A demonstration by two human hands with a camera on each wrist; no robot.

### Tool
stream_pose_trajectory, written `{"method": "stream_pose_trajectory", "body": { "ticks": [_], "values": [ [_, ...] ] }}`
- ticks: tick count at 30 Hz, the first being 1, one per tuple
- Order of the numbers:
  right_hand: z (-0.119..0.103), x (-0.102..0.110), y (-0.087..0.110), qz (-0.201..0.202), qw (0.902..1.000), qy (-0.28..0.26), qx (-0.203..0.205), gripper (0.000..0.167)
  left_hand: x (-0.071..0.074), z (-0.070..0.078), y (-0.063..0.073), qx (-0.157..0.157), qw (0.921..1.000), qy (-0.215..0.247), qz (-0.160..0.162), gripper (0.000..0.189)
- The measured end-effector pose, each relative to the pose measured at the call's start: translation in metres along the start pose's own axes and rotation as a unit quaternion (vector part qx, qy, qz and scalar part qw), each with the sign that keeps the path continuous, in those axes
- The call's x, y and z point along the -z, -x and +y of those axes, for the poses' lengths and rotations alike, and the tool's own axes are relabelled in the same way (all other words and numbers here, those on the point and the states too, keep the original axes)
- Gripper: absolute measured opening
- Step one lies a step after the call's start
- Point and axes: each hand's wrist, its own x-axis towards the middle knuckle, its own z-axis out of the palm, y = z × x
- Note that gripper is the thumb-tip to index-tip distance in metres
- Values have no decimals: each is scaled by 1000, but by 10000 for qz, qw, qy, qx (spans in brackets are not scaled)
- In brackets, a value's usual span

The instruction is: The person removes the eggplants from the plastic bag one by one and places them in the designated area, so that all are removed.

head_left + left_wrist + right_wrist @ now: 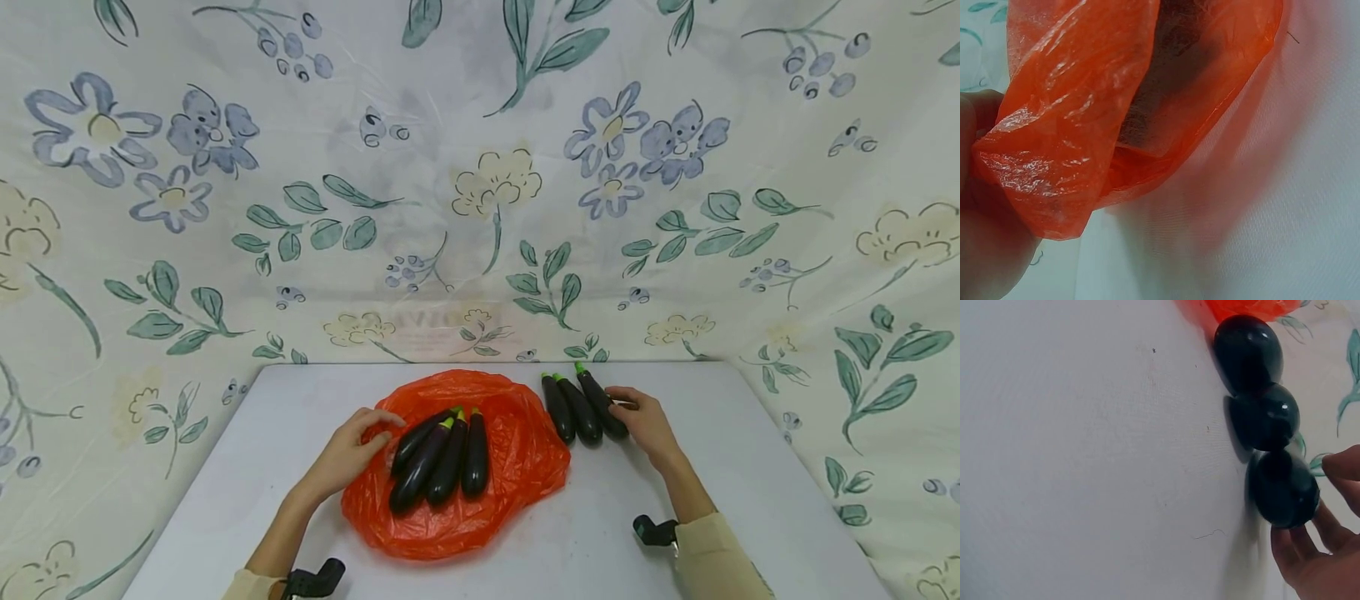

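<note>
In the head view, a red-orange plastic bag (pixel 517 467) is spread on the table with several dark eggplants (pixel 447 467) lying together on it, their green stems pointing away. My left hand (pixel 352 446) is at the bag's left edge. The left wrist view shows its thumb and fingers pinching a fold of the film (pixel 1054 150). Right of the bag, three more eggplants (pixel 583 412) lie side by side. My right hand (pixel 647 423) touches the outermost eggplant (pixel 1288 490). Its fingers lie along that eggplant's outer side, while the thumb stands apart.
The white table (pixel 600 533) reaches back to a wall hung with floral cloth (pixel 480 250). The left two of the three eggplants stand between the bag and the right hand. Each wrist wears a small black camera (pixel 315 579).
</note>
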Motion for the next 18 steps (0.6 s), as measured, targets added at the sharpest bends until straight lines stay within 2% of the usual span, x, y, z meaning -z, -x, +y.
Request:
{"method": "stream_pose_trajectory", "body": {
  "ticks": [11, 18],
  "values": [
    [3, 2, 0, -10, 10000, -6, -32, 41, 1, 1, 2, 111, 9999, 112, -38, 25],
    [6, 3, 2, -37, 9996, 98, -277, 43, 2, 1, 1, 144, 9999, 77, -20, 25]
  ]
}}
